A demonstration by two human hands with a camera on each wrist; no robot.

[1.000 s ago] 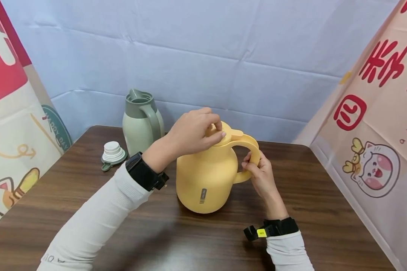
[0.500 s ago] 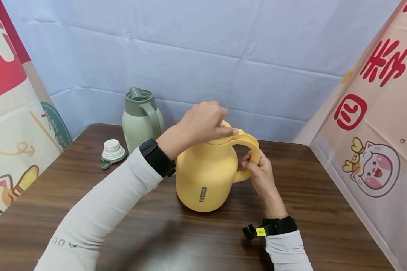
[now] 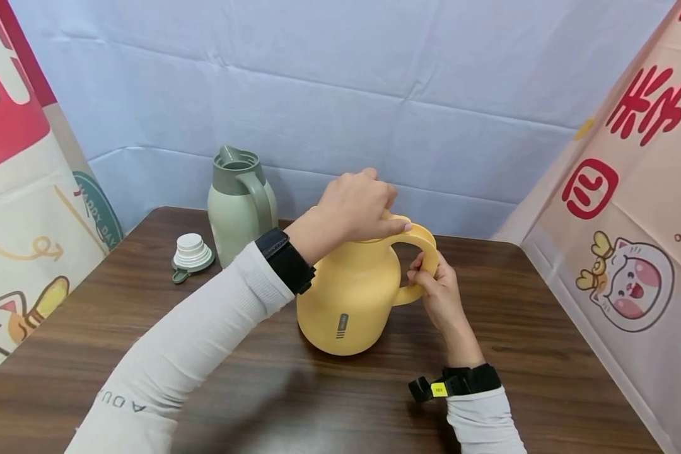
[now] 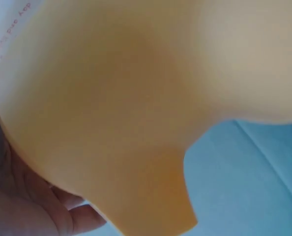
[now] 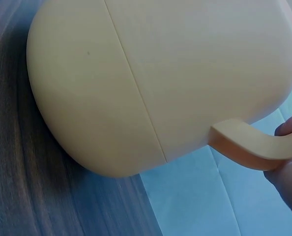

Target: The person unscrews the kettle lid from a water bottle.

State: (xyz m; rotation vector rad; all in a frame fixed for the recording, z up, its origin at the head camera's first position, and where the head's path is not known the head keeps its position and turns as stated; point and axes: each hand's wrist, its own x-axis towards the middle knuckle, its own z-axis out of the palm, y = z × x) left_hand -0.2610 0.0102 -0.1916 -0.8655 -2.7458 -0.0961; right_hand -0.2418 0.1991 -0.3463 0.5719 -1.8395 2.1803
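Note:
A yellow vacuum jug stands upright on the wooden table in the head view. My left hand grips its lid from above, covering most of it, with the thumb lying toward the handle. The left wrist view is filled by the jug's yellow side, with part of my left hand at the lower left. My right hand holds the lower part of the curved handle. At the right edge of the right wrist view, the fingers and thumb close round that handle.
Behind and to the left stands a pale green jug with an open top. A white, stepped stopper with a green tab lies beside it on the table. A pale blue cloth hangs at the back, printed cloths at both sides.
My left hand has turned over the lid and shifted right, its thumb swinging toward the handle and its wrist coming across the jug's body. The right hand keeps its hold.

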